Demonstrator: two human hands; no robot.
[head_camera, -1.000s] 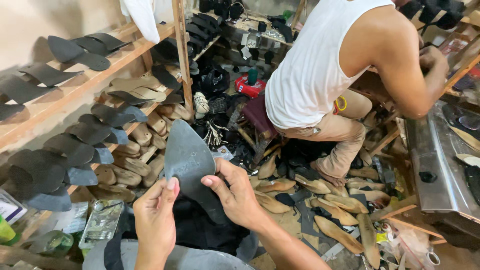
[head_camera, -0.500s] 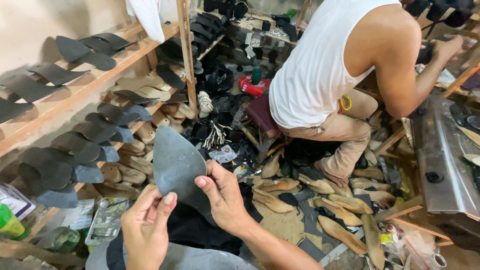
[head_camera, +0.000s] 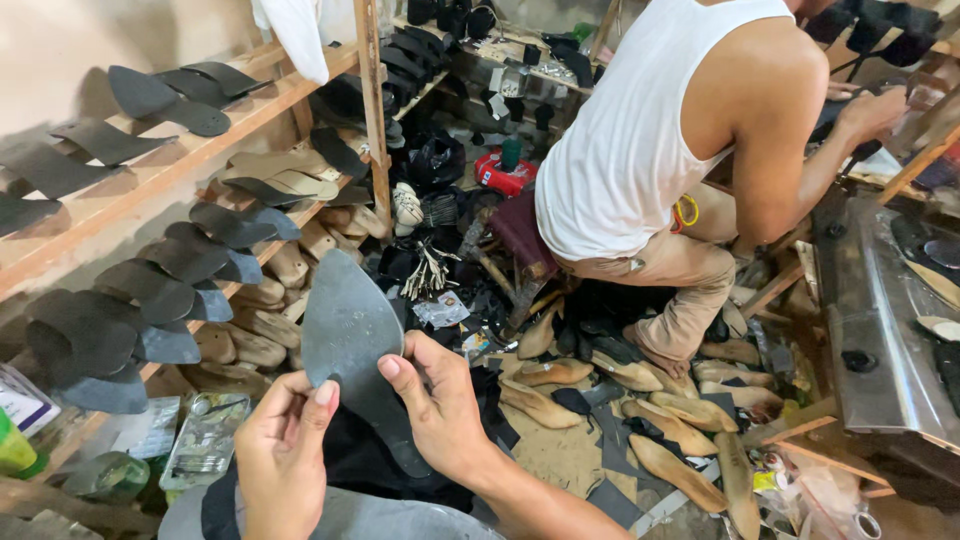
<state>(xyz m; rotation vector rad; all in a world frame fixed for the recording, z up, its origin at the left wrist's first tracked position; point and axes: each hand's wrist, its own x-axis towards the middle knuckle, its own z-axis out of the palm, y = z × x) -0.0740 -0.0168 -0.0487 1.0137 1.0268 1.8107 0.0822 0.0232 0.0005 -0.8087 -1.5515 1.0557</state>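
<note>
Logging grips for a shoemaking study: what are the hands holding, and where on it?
Both hands hold one dark grey shoe sole at its wide lower part: left hand on the bottom edge, right hand on its right edge.

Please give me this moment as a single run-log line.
left hand: holds dark shoe sole | right hand: pinches its edge | co-worker: seated ahead
</note>
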